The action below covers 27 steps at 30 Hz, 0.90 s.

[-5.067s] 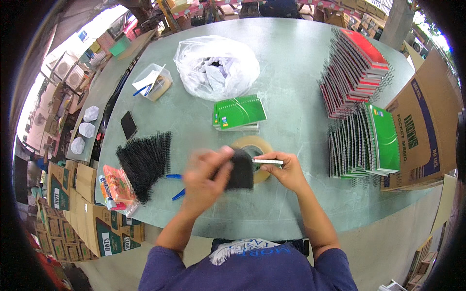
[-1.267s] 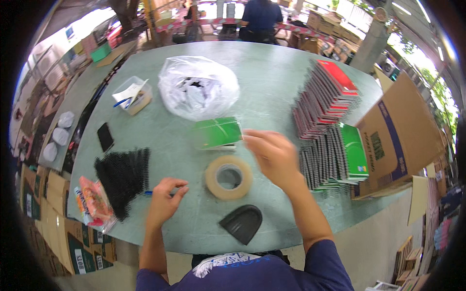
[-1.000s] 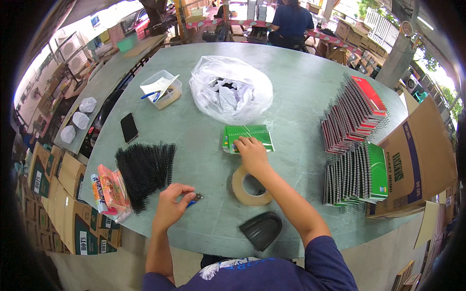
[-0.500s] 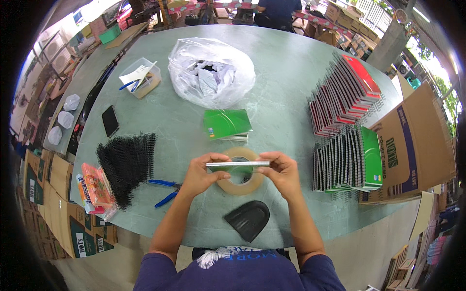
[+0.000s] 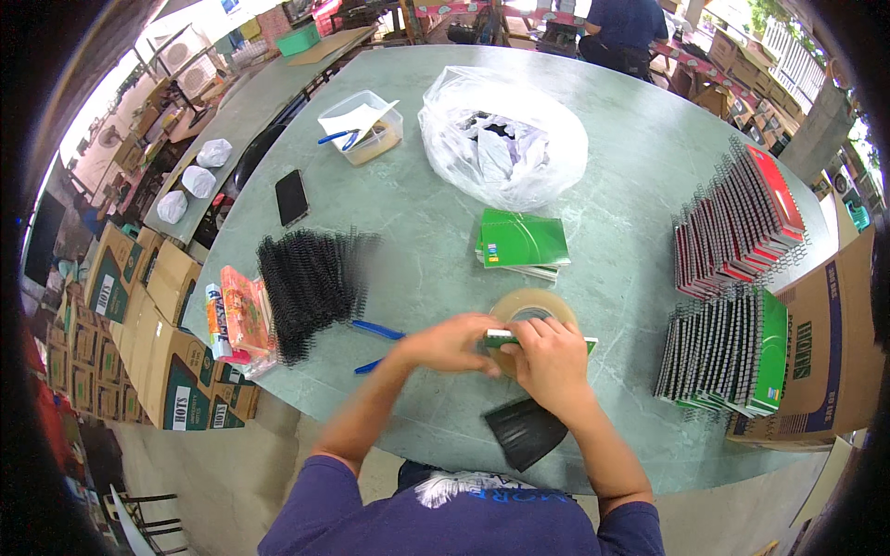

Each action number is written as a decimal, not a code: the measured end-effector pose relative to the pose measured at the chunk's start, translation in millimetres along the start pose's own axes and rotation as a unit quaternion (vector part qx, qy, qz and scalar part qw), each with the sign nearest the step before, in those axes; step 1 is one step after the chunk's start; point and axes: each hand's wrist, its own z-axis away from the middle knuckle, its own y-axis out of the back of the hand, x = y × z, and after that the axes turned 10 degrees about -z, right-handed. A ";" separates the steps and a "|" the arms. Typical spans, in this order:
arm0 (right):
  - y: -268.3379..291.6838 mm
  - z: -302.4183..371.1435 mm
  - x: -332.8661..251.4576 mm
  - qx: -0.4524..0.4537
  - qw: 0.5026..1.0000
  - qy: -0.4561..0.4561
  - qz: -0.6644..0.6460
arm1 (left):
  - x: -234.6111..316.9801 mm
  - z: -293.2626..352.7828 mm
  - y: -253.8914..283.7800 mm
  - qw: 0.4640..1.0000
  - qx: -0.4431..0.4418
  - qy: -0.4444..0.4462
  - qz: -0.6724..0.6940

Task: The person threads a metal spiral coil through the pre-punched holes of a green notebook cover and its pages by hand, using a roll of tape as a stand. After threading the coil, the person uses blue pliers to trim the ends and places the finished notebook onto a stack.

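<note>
Both hands, left (image 5: 451, 342) and right (image 5: 551, 355), gripped a green notebook (image 5: 505, 339); tape roll (image 5: 528, 305) lay at twelve o'clock.

**A green table in a crowded workroom**

I see a wide green stone-patterned table (image 5: 649, 185) under daylight. Left of the grip, stacked cardboard boxes (image 5: 139, 343) stand on a pale floor (image 5: 232, 463) (a dark chair (image 5: 148, 519) sits lower left). Beyond the grip a second table (image 5: 250, 88) runs along; another person (image 5: 626, 28) sits at the far end, among cluttered benches.
</note>
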 end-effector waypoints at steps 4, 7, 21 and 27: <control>-3.4 3.8 -2.2 0.005 1.000 -0.006 -0.016 | -27.3 23.1 58.7 0.935 0.139 0.321 -0.067; -1.2 3.4 -5.9 0.022 1.000 0.018 0.002 | -77.8 50.1 60.7 0.785 0.242 0.446 -0.356; -0.3 -13.5 6.7 0.041 0.999 -0.016 0.028 | -79.5 43.1 70.5 0.790 0.335 0.320 -0.402; -3.7 -15.3 9.5 0.048 0.998 -0.030 0.018 | 3.6 28.1 24.3 0.915 0.328 0.182 -0.146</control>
